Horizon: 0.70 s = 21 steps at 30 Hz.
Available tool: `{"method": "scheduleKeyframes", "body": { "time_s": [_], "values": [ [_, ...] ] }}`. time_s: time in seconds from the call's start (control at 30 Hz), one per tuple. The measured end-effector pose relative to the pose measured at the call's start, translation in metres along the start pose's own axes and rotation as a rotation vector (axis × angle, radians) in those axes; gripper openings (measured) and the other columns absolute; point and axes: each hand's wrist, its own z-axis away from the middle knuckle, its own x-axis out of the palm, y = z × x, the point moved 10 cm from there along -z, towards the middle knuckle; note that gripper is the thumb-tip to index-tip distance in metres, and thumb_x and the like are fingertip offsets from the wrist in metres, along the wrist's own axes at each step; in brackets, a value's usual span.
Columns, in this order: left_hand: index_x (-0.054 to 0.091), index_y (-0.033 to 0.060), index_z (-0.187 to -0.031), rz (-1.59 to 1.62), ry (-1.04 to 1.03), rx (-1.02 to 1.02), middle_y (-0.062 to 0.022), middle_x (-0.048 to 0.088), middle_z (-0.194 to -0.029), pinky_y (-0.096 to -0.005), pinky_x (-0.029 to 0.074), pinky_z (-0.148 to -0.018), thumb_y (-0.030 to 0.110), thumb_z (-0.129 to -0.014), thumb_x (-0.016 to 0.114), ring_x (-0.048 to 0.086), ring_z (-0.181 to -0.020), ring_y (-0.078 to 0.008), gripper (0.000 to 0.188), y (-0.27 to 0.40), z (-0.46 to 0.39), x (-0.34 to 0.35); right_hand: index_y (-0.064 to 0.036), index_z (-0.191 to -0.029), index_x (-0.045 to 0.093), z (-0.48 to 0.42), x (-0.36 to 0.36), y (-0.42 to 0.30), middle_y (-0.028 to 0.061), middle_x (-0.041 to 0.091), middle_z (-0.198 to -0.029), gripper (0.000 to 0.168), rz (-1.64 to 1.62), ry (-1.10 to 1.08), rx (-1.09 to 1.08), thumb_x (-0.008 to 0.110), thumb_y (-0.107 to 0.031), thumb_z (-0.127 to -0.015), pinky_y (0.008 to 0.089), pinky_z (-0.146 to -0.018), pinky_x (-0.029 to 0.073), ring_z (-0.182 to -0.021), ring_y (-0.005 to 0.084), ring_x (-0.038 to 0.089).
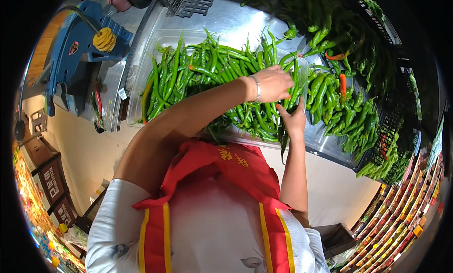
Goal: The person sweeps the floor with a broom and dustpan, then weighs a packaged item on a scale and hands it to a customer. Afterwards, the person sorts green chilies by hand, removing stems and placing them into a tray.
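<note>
Long green chili peppers (201,69) fill a clear plastic bin (132,108) before me, mixed with a few orange-tinged ones. My left hand (272,83), with a silver bracelet (257,89) at its wrist, reaches across to the bin's right end. Its fingers curl down over the peppers, and what lies beneath the palm is hidden. Close below it, my right hand (294,121) is at the bin's right front corner, thumb and a finger spread beside peppers. Whether it grips any cannot be told. A dark pepper (283,145) hangs over the front rim next to my right wrist.
Broader green peppers (324,92) lie piled on the metal counter (244,22) to the right, with a red one (342,85) among them. At left stands a blue tape dispenser (76,43) with a yellow roll (104,39). Black crates (384,131) edge the right side.
</note>
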Motion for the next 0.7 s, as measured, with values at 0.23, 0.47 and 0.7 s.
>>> {"method": "scheduleKeyframes", "body": {
  "time_s": [0.23, 0.47, 0.7],
  "values": [
    [0.062, 0.0104, -0.087, -0.183, -0.489, 0.051, -0.0062, 0.05, -0.098, -0.0344, 0.034, -0.084, 0.045, -0.072, 0.058, 0.049, -0.094, -0.0209, 0.038, -0.003, 0.002, 0.042, 0.01, -0.119, 0.037, 0.01, -0.001, -0.013, 0.0265, 0.055, -0.097, 0.069, 0.026, 0.142, -0.176, 0.07, -0.016, -0.064, 0.0366, -0.082, 0.043, -0.091, 0.0351, 0.055],
    [0.057, 0.0149, -0.105, -0.346, -0.565, 0.018, -0.0076, 0.047, -0.11, -0.0373, 0.033, -0.083, 0.06, -0.069, 0.052, 0.049, -0.094, -0.0242, 0.058, -0.004, 0.014, 0.049, 0.006, -0.131, 0.015, -0.004, 0.021, 0.002, 0.0231, 0.058, -0.097, 0.09, -0.09, -0.113, -0.002, 0.072, -0.019, -0.066, 0.0319, -0.069, 0.048, -0.079, 0.0303, 0.061],
    [0.06, 0.0126, -0.092, -0.328, -0.542, 0.053, -0.0064, 0.056, -0.085, -0.033, 0.033, -0.08, 0.062, -0.066, 0.055, 0.053, -0.082, -0.0207, 0.056, -0.013, 0.038, 0.017, 0.006, -0.119, 0.038, 0.006, 0.067, -0.007, 0.016, 0.057, -0.102, 0.068, -0.748, -0.422, 0.281, 0.071, -0.028, -0.069, 0.03, -0.077, 0.045, -0.09, 0.0218, 0.056]
  ]
}}
